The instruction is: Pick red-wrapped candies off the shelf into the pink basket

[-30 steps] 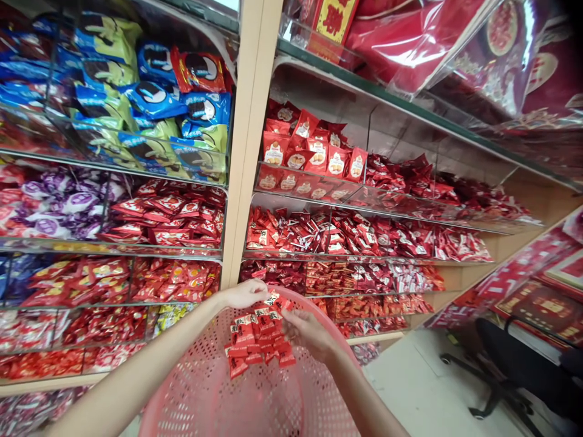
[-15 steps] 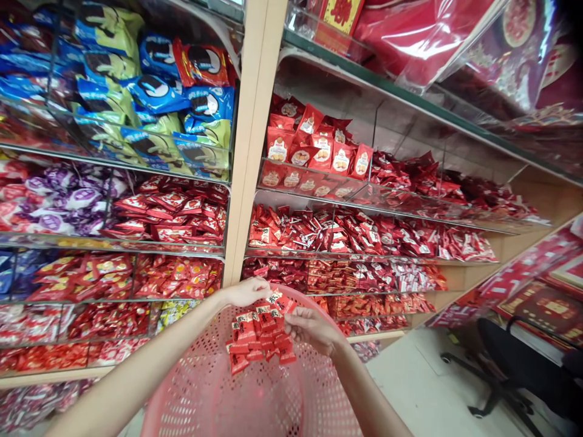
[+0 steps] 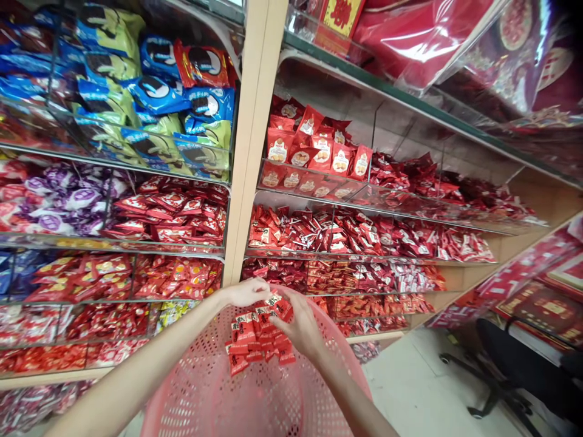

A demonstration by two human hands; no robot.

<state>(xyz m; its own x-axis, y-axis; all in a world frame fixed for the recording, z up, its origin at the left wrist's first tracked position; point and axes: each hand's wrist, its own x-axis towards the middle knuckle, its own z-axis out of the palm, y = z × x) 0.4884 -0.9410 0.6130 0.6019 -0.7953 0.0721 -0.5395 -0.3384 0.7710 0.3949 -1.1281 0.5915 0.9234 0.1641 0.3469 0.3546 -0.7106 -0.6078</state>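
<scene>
A bunch of small red candy packets (image 3: 255, 340) hangs over a pink perforated plastic basket (image 3: 214, 394). My left hand (image 3: 246, 292) is closed on the top of the bunch at the basket's far rim. My right hand (image 3: 298, 328) pinches the packets at the bunch's upper right side, fingers curled round them. Both forearms reach in from the bottom of the view, above the basket.
Glass-fronted shelves hold sweets: blue and green packets (image 3: 150, 103) top left, purple ones (image 3: 54, 200) below, red packets (image 3: 346, 233) across the middle and right shelves. A beige upright post (image 3: 250, 139) divides the shelves. A black swivel chair (image 3: 514, 370) stands on the floor at right.
My right hand has moved up and left, closing onto the upper right of the candy bunch. The left hand and the basket have stayed put.
</scene>
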